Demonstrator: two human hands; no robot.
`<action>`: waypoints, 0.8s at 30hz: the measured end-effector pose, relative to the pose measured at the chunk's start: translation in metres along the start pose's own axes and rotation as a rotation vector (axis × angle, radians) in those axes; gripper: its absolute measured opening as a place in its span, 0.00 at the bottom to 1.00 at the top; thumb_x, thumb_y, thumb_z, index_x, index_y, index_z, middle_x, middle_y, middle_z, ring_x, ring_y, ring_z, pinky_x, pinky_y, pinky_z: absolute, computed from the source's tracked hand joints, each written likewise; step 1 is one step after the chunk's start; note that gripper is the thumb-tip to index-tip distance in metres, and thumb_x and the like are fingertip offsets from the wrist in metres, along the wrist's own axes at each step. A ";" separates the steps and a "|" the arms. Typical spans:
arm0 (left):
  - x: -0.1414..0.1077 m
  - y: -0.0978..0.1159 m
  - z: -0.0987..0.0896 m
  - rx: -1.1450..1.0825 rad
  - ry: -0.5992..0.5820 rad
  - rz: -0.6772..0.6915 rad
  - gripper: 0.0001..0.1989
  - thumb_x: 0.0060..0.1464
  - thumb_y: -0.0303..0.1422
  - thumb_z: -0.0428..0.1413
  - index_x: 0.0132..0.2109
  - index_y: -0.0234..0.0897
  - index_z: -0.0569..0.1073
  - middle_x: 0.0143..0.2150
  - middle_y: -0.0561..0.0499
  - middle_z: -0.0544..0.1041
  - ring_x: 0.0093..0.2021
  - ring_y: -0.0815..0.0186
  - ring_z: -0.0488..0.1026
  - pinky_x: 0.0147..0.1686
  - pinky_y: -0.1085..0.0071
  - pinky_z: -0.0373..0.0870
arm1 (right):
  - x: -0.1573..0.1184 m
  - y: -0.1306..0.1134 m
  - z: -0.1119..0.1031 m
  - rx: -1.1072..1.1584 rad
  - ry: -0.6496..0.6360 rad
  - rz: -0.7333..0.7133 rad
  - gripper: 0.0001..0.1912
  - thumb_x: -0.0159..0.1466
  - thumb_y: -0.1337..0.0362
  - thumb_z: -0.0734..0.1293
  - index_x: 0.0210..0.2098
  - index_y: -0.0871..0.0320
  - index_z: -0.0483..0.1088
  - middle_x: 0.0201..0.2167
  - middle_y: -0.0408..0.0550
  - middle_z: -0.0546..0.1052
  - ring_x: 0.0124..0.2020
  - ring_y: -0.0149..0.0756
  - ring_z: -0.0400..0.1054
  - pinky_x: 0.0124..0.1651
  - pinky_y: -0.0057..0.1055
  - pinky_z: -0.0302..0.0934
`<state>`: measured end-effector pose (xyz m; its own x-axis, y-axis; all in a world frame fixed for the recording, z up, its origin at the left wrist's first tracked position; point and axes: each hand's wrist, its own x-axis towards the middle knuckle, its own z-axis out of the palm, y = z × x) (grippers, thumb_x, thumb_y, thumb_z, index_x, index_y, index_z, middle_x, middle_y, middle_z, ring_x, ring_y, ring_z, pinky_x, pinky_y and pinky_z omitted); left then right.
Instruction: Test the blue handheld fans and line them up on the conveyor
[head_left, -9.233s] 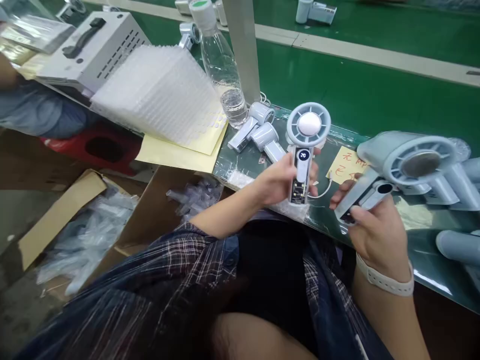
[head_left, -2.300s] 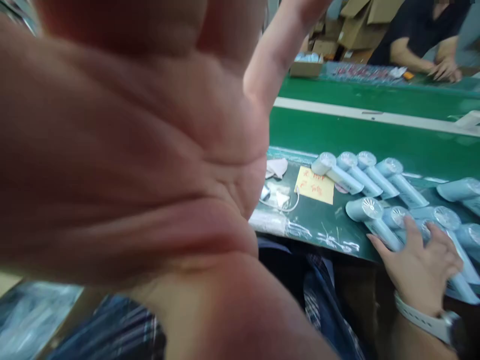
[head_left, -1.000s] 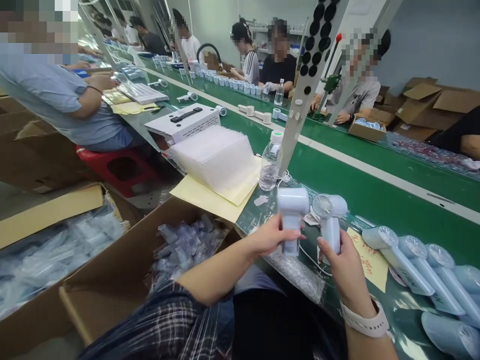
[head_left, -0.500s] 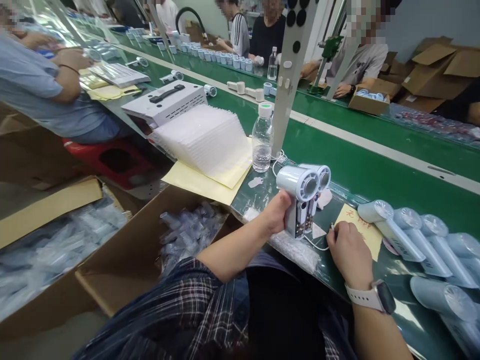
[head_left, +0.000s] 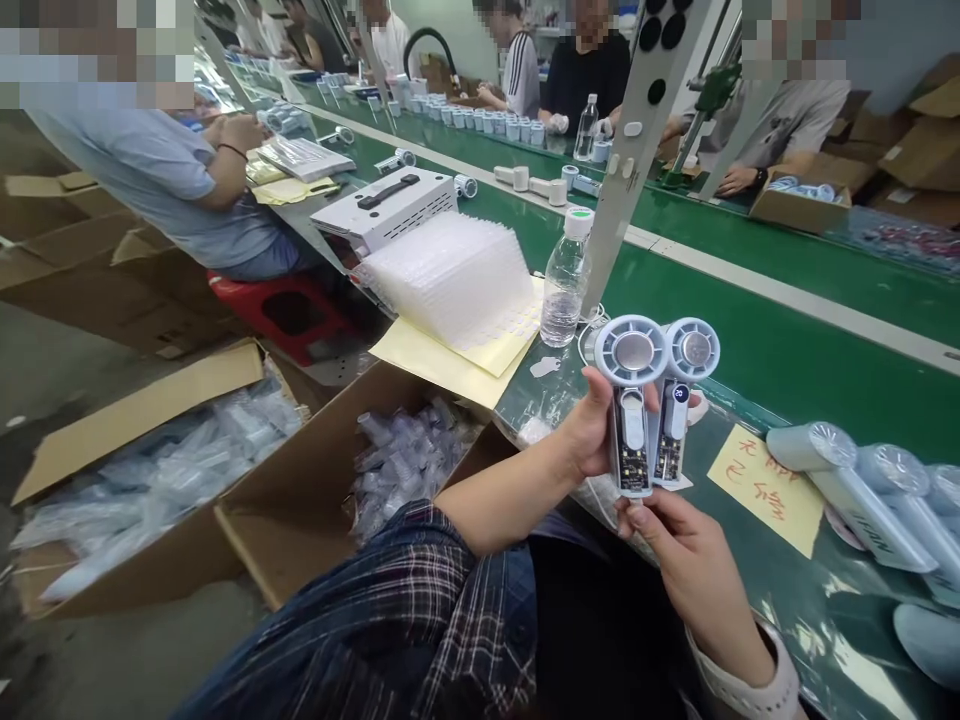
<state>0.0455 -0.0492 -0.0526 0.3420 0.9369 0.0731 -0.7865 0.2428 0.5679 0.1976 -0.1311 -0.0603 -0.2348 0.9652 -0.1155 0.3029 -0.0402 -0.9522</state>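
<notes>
My left hand [head_left: 596, 432] is closed around two light-blue handheld fans, held upright side by side. The nearer handheld fan [head_left: 631, 430] has its handle uncovered, with a circuit board and a pale button piece showing. Behind it the second handheld fan [head_left: 677, 415] is likewise uncovered, and a small display on it reads 20. At the foot of the nearer handle, my right hand [head_left: 686, 550] pinches the white end of a charging cable [head_left: 636, 503]. Whether the plug is inside the port is hidden by my fingers.
Several fans [head_left: 855, 495] lie at the right beside a yellow note [head_left: 765, 490]. A water bottle [head_left: 566, 285], a bubble-wrap stack [head_left: 454, 275] and a white case [head_left: 386, 210] stand behind. Cardboard boxes [head_left: 292, 500] are at lower left. A co-worker [head_left: 150, 170] sits at the left.
My right hand has come from the table up to the base of the nearer fan with the cable end. My left hand has turned the fans' fronts toward me. The view has shifted left.
</notes>
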 end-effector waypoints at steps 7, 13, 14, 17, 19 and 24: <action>-0.003 -0.003 -0.012 0.073 0.091 0.077 0.48 0.21 0.79 0.64 0.27 0.35 0.73 0.40 0.40 0.84 0.37 0.60 0.80 0.38 0.67 0.76 | -0.009 0.008 0.027 0.198 0.120 -0.026 0.30 0.69 0.37 0.70 0.25 0.55 0.71 0.16 0.41 0.66 0.19 0.31 0.62 0.25 0.28 0.58; -0.004 -0.008 -0.017 0.097 0.098 0.103 0.49 0.18 0.81 0.62 0.25 0.36 0.72 0.38 0.38 0.84 0.44 0.49 0.83 0.40 0.61 0.77 | -0.011 0.014 0.025 0.238 0.094 -0.002 0.27 0.69 0.42 0.73 0.26 0.56 0.71 0.17 0.42 0.67 0.19 0.30 0.63 0.25 0.28 0.58; -0.004 -0.009 -0.017 0.099 0.122 0.125 0.49 0.18 0.81 0.62 0.25 0.36 0.72 0.38 0.38 0.84 0.43 0.50 0.83 0.41 0.61 0.77 | -0.011 0.012 0.028 0.287 0.132 0.001 0.26 0.69 0.42 0.73 0.26 0.56 0.70 0.17 0.41 0.66 0.19 0.30 0.62 0.25 0.28 0.58; -0.004 -0.010 -0.016 0.095 0.172 0.185 0.49 0.18 0.80 0.64 0.24 0.35 0.73 0.39 0.39 0.85 0.39 0.54 0.83 0.40 0.63 0.76 | -0.009 0.006 0.039 0.420 0.178 -0.004 0.28 0.70 0.42 0.72 0.25 0.54 0.65 0.16 0.38 0.62 0.18 0.29 0.58 0.24 0.28 0.58; -0.005 -0.008 -0.016 0.101 0.176 0.220 0.48 0.18 0.80 0.64 0.24 0.35 0.73 0.39 0.39 0.85 0.39 0.55 0.83 0.37 0.66 0.75 | -0.007 0.001 0.041 0.362 0.170 -0.026 0.28 0.71 0.41 0.70 0.25 0.54 0.65 0.17 0.39 0.63 0.19 0.30 0.60 0.25 0.28 0.60; -0.009 0.008 -0.012 -0.103 0.172 0.175 0.47 0.21 0.78 0.65 0.25 0.36 0.70 0.44 0.39 0.85 0.47 0.49 0.84 0.41 0.62 0.80 | -0.001 -0.006 0.024 -0.099 0.073 -0.229 0.29 0.72 0.37 0.66 0.28 0.54 0.75 0.37 0.54 0.83 0.36 0.42 0.78 0.37 0.32 0.71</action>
<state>0.0299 -0.0530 -0.0583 0.1106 0.9937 0.0174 -0.8770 0.0893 0.4722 0.1741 -0.1382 -0.0608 -0.2417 0.9623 0.1243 0.3393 0.2039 -0.9183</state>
